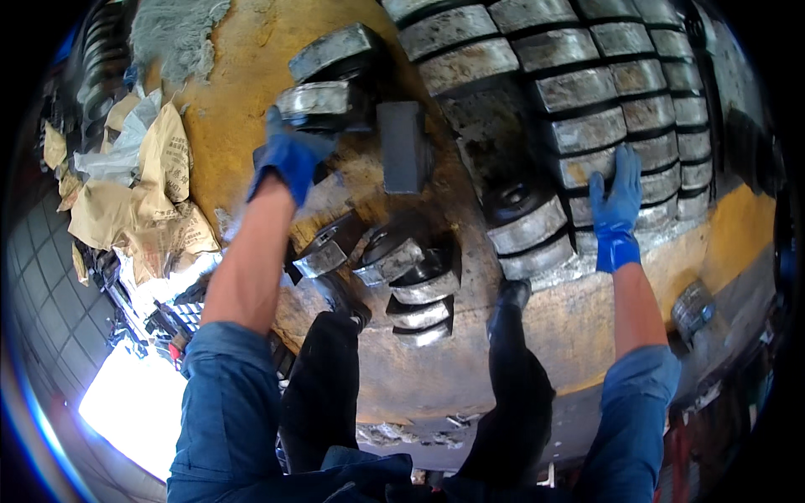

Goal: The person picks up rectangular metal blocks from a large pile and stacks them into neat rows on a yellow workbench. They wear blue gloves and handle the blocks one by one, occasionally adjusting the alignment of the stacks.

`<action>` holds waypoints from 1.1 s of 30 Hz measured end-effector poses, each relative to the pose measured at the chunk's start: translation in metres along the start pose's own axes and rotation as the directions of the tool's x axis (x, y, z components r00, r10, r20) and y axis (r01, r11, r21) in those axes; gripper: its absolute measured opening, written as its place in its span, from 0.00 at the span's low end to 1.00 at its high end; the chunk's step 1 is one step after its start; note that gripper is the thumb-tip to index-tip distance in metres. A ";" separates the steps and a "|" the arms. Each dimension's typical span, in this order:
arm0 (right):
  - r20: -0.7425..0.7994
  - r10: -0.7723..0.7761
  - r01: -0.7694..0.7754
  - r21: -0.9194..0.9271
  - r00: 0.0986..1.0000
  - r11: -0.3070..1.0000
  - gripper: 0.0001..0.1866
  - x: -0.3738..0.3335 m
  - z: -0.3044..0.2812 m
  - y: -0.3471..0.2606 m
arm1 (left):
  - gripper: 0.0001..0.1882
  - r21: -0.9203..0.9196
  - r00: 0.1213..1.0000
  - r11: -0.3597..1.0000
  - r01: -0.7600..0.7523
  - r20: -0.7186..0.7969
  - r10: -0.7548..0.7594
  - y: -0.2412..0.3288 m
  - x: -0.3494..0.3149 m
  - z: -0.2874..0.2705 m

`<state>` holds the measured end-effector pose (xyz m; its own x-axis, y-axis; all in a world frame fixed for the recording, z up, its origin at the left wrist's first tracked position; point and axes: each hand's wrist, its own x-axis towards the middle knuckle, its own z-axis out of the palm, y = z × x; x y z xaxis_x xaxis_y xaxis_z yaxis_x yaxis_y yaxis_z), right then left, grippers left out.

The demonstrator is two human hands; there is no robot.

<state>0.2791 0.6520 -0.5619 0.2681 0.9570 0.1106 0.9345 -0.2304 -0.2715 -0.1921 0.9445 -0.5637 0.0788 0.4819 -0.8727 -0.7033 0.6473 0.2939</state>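
Observation:
My left hand (pixel 292 158), in a blue glove, reaches to the near side of a thick round metal part (pixel 317 99) with a shiny rim. One finger points up along its left end; the other fingers are blurred and partly hidden, so its grip is unclear. A similar metal part (pixel 331 52) lies just beyond. My right hand (pixel 619 197), gloved in blue as well, rests with fingers apart on the near part of stacked metal rounds (pixel 587 132). Between the hands stands a dark grey block (pixel 402 147).
Several loose metal rounds (pixel 426 285) lie near my feet, and a short stack (pixel 528 226) sits at the near left of the rows. Torn brown paper sacks (pixel 155 180) lie at left, below a grey fibrous mat (pixel 176 33). One round part (pixel 693 306) lies at right.

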 end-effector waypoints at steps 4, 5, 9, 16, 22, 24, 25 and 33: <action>0.003 0.014 -0.014 0.000 1.000 1.000 0.33 0.006 -0.007 -0.007 | 0.47 0.023 0.997 0.999 0.037 -0.064 -0.035 0.024 -0.096 -0.020; 0.018 0.005 -0.006 0.010 1.000 1.000 0.33 0.003 -0.004 -0.006 | 0.48 -0.084 0.988 0.994 0.063 -0.137 -0.075 0.021 -0.124 -0.023; -0.026 0.011 -0.009 0.048 1.000 0.999 0.33 0.005 -0.006 -0.004 | 0.48 0.064 0.967 0.998 -0.008 -0.255 0.025 0.019 -0.224 -0.025; -0.072 0.026 -0.018 0.111 0.997 0.994 0.35 0.008 -0.009 0.001 | 0.43 0.123 0.964 0.992 0.026 -0.265 0.008 -0.031 -0.310 0.000; -0.117 0.024 -0.012 0.105 0.993 0.994 0.34 0.006 -0.006 0.002 | 0.31 0.420 0.991 0.900 0.113 0.014 -0.131 -0.068 -0.290 0.009; -0.139 0.022 -0.005 0.116 0.990 0.993 0.35 0.010 -0.004 -0.002 | 0.31 0.945 0.959 0.163 -0.283 0.280 0.045 -0.070 -0.261 0.010; -0.114 0.028 -0.016 0.104 0.993 0.994 0.35 0.006 -0.009 0.003 | 0.32 0.960 0.972 0.167 -0.223 0.233 -0.039 -0.088 -0.242 0.026; -0.080 0.080 -0.071 0.110 0.994 0.991 0.35 0.000 -0.008 0.006 | 0.36 0.983 0.976 -0.020 -0.185 0.181 -0.122 -0.197 -0.214 0.150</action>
<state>0.2868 0.6486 -0.5555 0.3598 0.9183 0.1649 0.8818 -0.2770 -0.3817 0.0355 0.8026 -0.3759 0.2907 0.4983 -0.8168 0.6938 0.4781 0.5386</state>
